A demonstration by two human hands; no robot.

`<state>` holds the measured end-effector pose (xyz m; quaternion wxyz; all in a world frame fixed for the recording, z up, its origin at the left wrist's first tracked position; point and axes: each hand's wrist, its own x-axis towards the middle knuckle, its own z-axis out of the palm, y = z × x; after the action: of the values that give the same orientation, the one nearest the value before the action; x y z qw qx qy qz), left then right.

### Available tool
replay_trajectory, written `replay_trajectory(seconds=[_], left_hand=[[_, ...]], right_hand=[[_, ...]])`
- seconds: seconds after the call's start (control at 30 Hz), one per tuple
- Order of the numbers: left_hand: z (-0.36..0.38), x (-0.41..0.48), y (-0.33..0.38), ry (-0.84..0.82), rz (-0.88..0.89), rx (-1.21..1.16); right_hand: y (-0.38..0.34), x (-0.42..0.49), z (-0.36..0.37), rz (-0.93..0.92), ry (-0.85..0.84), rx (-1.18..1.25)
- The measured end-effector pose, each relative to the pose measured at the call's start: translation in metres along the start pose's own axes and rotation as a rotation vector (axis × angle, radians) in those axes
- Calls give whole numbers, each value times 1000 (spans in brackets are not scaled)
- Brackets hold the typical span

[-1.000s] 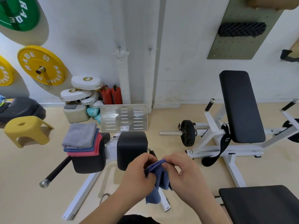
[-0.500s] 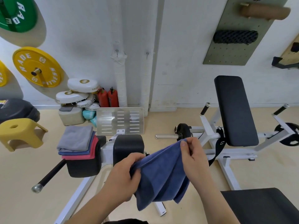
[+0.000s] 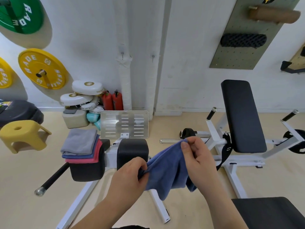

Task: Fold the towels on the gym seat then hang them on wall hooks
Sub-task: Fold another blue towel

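The person is holding the blue towel [image 3: 166, 171] in the air just right of the black seat pad [image 3: 132, 151], stretched between both hands. The left hand [image 3: 130, 176] is pinching the lower corner close against the pad's right side; the right hand [image 3: 196, 156] is pinching the raised corner farther right, thumb on forefinger. The towel's long edge is slanting up and away from the pad. The wall hooks [image 3: 153, 56] are sitting high beyond the pad, so the right hand's corner is probably leading.

Showing matt, napped cloth in the blue towel [image 3: 166, 172]; gleaming smooth on the metal footplate [image 3: 115, 124]; looking matt, finely textured on the black pad [image 3: 132, 150].
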<state>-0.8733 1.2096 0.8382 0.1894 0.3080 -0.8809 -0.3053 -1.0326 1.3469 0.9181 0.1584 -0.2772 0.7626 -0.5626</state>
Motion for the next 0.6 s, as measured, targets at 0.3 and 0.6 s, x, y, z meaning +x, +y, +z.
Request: replay_trajectory(seconds=[0.3,0.6], left_hand=[[8,5,7,39,145,-39],[22,22,24,-2,189,-60]], right_hand=[[-24,-8,-6,-107,-53,36],[-32,-10,-23,-83,-204,100]])
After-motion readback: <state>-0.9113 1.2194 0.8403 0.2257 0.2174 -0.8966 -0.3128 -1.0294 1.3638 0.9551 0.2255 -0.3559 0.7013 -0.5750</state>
